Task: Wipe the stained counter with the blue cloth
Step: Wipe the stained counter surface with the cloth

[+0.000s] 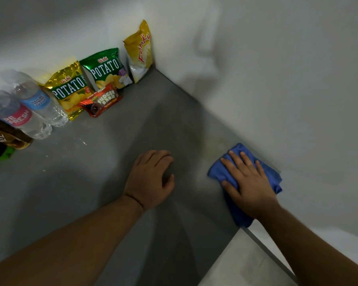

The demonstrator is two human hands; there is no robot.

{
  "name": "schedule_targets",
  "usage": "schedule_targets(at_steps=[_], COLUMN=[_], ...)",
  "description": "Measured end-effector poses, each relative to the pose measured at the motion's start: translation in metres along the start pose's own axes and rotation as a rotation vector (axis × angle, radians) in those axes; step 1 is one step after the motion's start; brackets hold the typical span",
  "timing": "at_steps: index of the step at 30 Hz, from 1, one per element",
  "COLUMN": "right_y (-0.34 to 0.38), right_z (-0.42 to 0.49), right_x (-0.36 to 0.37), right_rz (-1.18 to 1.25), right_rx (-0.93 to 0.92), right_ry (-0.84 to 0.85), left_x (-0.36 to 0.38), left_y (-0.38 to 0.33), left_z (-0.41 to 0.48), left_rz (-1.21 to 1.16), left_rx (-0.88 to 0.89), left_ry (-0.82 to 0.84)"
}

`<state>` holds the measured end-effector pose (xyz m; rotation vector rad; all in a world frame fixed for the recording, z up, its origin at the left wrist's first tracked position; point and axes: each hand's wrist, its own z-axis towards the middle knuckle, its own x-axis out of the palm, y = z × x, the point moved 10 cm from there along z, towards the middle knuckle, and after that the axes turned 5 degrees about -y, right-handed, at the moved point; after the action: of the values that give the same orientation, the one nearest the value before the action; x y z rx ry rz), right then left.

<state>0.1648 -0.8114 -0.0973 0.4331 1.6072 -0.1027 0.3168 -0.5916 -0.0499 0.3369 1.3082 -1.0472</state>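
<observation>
Against the white wall, at the right edge of the grey tabletop (112, 162), my right hand (250, 188) lies flat on the blue cloth (275, 176), fingers spread and pressing it down rather than closed around it. The cloth touches the wall, or very nearly so, and its near end reaches the tabletop's front corner.

I judge the wiping step to be in hand. A faint yellowish stain (213, 145) shows on the grey surface just beyond the cloth, also close to the wall. The next move, as I read it, calls for sliding the cloth forward along the wall over that patch, with steady downward pressure.

My left hand (151, 178) rests on the bare tabletop, well away from the wall, fingers loosely curled and holding nothing.

The cloth is a bright royal blue, soft and bunched, folded into a rough pad with wrinkled edges showing around my palm. It looks like microfibre, though I cannot be sure.

Far from the wall's stained stretch, snack bags (103, 69) and water bottles (29, 104) stand along the back wall, clear of the wiping path.
</observation>
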Motion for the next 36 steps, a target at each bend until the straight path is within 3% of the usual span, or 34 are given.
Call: schedule_targets(at_steps=[5, 10, 12, 16, 20, 24, 29, 36], right_y=[0.031, 0.050, 0.033, 0.015, 0.041, 0.078, 0.057, 0.066], right_z=[0.044, 0.017, 0.011, 0.037, 0.075, 0.062, 0.051, 0.120], right_x=[0.001, 0.012, 0.008, 0.000, -0.001, 0.011, 0.003, 0.004], right_rz=[-0.021, -0.003, 0.010, -0.025, -0.018, -0.024, 0.013, -0.050], right_rx=[0.117, -0.161, -0.190, -0.059, 0.092, -0.108, -0.288, 0.052], right_ry=[-0.034, -0.017, -0.013, -0.028, -0.056, -0.022, -0.006, -0.038], left_x=[0.000, 0.004, 0.007, 0.007, 0.007, 0.007, 0.008, 0.010], left_y=[0.033, 0.044, 0.045, 0.043, 0.043, 0.044, 0.046, 0.048], left_z=[0.027, 0.036, 0.035, 0.036, 0.035, 0.036, 0.035, 0.035], left_rz=[0.034, 0.045, 0.046, 0.057, 0.064, 0.057, 0.042, 0.056], left_rx=[-0.076, -0.112, -0.116, -0.104, -0.105, -0.113, -0.129, -0.126], left_ry=[0.026, 0.051, 0.056, 0.049, 0.055, 0.056, 0.064, 0.060])
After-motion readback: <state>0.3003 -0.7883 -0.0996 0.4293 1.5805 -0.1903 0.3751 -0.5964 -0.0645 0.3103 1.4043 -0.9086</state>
